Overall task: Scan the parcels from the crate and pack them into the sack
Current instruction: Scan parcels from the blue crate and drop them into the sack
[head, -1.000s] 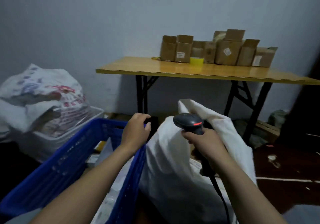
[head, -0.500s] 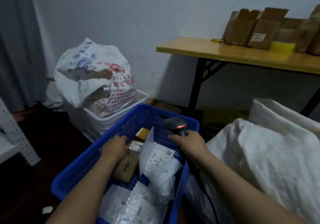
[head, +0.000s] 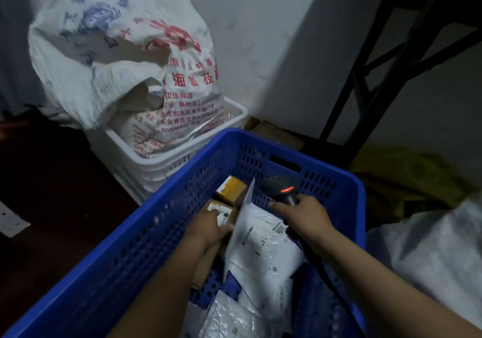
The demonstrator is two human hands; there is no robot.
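Observation:
A blue perforated crate (head: 339, 181) fills the lower middle of the view and holds several parcels. My left hand (head: 208, 226) is down inside it, fingers curled round a small brown box with a white label (head: 224, 211). Behind that lies a yellow-brown box (head: 232, 187). A white mailer bag (head: 260, 241) stands upright between my hands, and more white mailers (head: 234, 316) lie lower down. My right hand (head: 305, 217) grips a black barcode scanner (head: 280, 187) with a red light, held over the crate. The white sack (head: 430, 254) sits at the right.
A white crate (head: 182, 160) holding a printed white woven bag (head: 125, 50) stands behind the blue crate on the left. Black table legs (head: 365, 76) rise at the upper right against the wall. Brown and yellow packaging (head: 407, 176) lies on the floor under the table.
The view has dropped and swung left onto the crate. My left hand went from the crate rim down inside to the small labelled box. My right hand brought the scanner over the crate.

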